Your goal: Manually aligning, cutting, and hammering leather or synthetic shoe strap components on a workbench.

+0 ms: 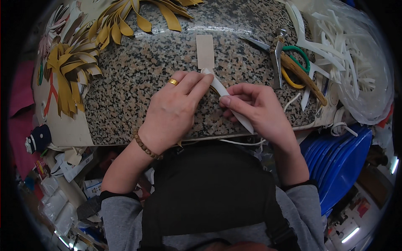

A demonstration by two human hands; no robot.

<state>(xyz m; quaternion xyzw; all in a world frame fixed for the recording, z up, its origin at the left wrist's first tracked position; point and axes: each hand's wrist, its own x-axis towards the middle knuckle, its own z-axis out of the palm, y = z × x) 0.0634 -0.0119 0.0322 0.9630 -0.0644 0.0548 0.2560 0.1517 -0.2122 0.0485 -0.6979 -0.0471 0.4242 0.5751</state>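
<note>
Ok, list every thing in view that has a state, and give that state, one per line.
white strip: pinched by both hands, bent, one end on the slab
left hand: fingertips pressing the strip's upper end
right hand: gripping the strip's lower part
tan rectangle: lying flat on the granite slab
scissors: lying on the slab, blades slightly apart

bare granite slab [138,79] left, scissors [274,52] and strips [347,46] crowding right

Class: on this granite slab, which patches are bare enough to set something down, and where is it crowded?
Bare granite slab lies between the mustard strips and the left hand. Crowded: scissors and white strips at right.
</note>
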